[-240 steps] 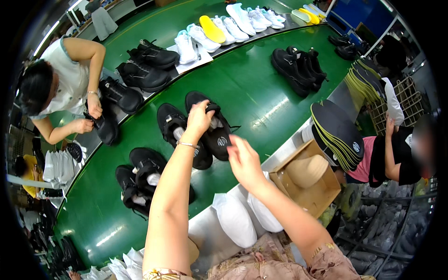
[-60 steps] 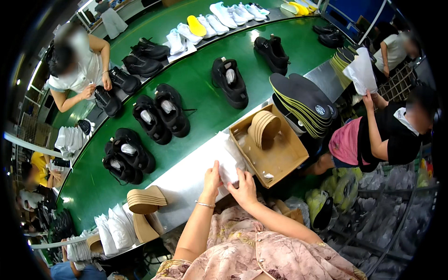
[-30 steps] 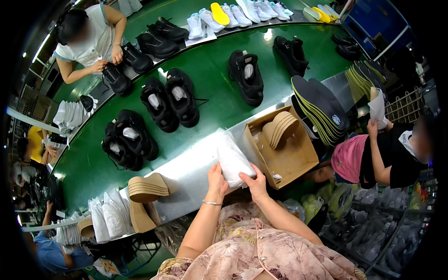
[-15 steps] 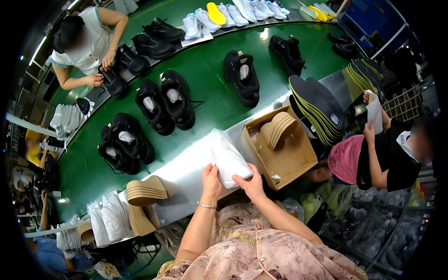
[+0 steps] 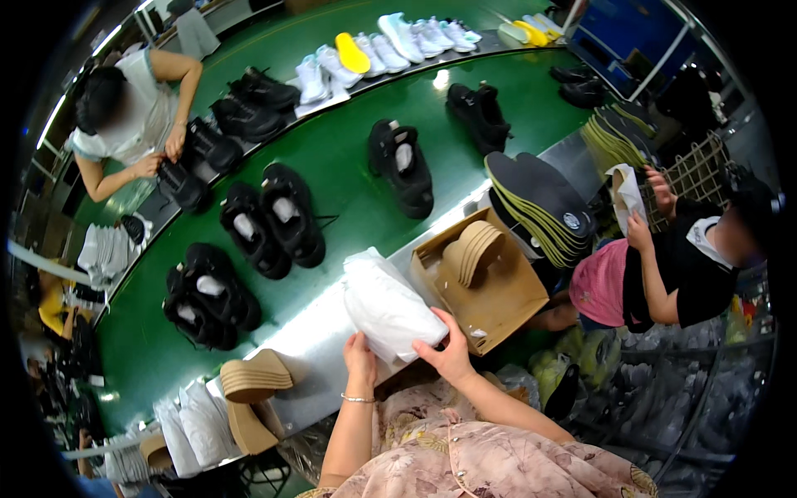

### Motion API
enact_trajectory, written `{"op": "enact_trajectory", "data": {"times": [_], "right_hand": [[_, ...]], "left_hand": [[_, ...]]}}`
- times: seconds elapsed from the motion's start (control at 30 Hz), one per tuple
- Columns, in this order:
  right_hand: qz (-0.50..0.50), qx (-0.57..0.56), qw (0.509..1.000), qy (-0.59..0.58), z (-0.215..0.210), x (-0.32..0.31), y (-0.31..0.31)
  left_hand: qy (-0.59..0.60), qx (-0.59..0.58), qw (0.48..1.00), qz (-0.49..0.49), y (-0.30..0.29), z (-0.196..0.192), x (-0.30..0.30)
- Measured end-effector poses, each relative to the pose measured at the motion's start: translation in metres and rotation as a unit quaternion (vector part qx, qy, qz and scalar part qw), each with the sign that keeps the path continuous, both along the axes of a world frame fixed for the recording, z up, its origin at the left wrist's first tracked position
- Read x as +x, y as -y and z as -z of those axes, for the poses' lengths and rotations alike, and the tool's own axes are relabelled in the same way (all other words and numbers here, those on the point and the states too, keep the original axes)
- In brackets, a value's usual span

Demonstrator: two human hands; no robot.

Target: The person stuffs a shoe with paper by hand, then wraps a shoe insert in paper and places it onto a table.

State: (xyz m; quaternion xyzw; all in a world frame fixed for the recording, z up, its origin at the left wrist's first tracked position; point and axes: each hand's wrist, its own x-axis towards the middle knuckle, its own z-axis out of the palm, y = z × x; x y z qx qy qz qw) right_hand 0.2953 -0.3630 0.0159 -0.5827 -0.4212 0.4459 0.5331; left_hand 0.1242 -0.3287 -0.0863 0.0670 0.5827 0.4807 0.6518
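On the metal ledge beside the green conveyor belt (image 5: 349, 166), head view: white paper bundle (image 5: 386, 305), grasped at its near end by left hand (image 5: 360, 358) and right hand (image 5: 449, 355), fingers closed around it. Just right, open cardboard box (image 5: 498, 290) holding tan insoles (image 5: 471, 251). Black shoe pairs (image 5: 272, 220) lie on belt; co-worker's hands (image 5: 158, 158) handle another shoe.

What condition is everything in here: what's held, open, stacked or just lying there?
White soft bundle of paper-like wads: held at its near end, lying on the metal ledge.
Left hand: gripping the bundle's near end.
Right hand: gripping the bundle's side.
Brown cardboard box: open, tan insoles stacked inside.
Black shoes: paired, lying on the green belt.
Dark insoles: stacked, fanned out.
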Motion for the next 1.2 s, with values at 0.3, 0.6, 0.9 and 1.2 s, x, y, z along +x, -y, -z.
{"op": "enact_trajectory", "data": {"times": [0.3,0.6,0.9,1.2], "right_hand": [[0.078,0.170,0.944,0.272,-0.078,0.016,-0.016],[0.032,0.153,0.986,-0.056,-0.120,0.021,-0.064],[-0.037,0.149,0.984,-0.092,-0.147,0.084,-0.153],[0.122,0.014,0.992,0.037,-0.108,0.119,-0.205]], "left_hand": [[-0.275,0.147,0.945,0.096,-0.015,-0.081,0.016],[0.257,0.226,0.915,0.215,-0.119,-0.198,0.091],[0.263,0.287,0.894,0.222,-0.200,-0.235,0.131],[0.076,0.309,0.939,0.130,-0.251,-0.183,0.211]]}}
